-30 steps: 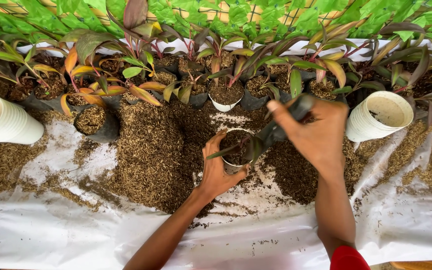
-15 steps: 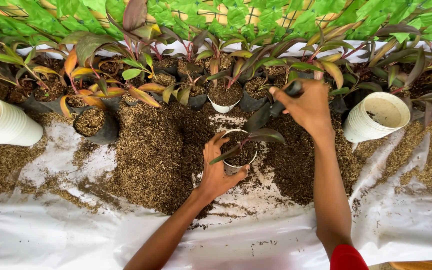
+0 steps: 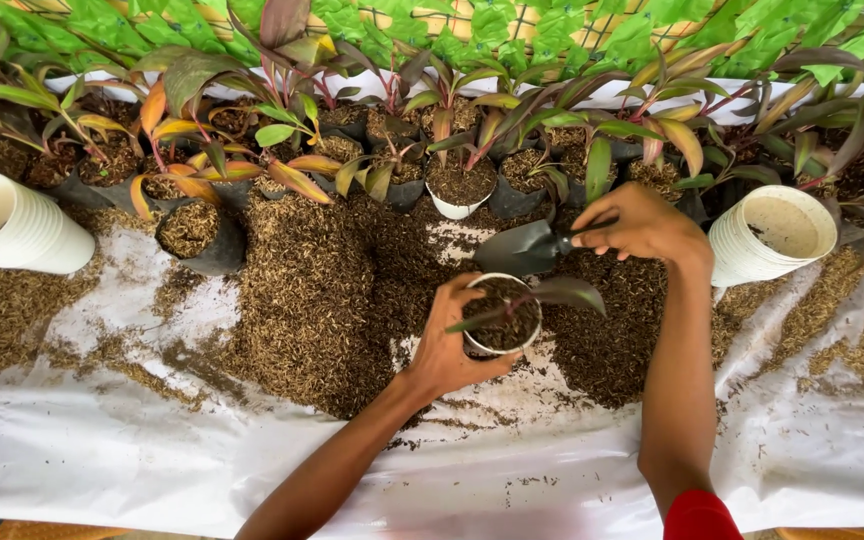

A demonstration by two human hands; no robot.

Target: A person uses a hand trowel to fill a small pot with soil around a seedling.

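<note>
Head view of potting work on a white sheet [image 3: 102,460] spread over the surface. The left hand [image 3: 452,345] is closed around the near-left side of a small white pot [image 3: 500,320], its grip clamped on the wall with the thumb at the rim; the pot stands near the centre of the sheet, filled with dark potting mix, and a young plant with dark, narrow leaves [image 3: 562,292] rises from it. The right hand [image 3: 642,225] has its grip wrapped shut around the handle of a small dark trowel [image 3: 522,246], whose blade hangs just beyond the far rim of the pot and looks empty. Loose brown mix [image 3: 302,300] lies heaped to the left of the pot and darker mix [image 3: 612,340] to its right. Stacks of white pots lie at far left [image 3: 12,225] and far right [image 3: 767,235]; a row of potted plants [image 3: 452,160] lines the far edge.

Judged from this position, good practice is to keep the pot braced upright, to work the blade around the stem rather than against it, and to keep the leaves clear of added mix.
</note>
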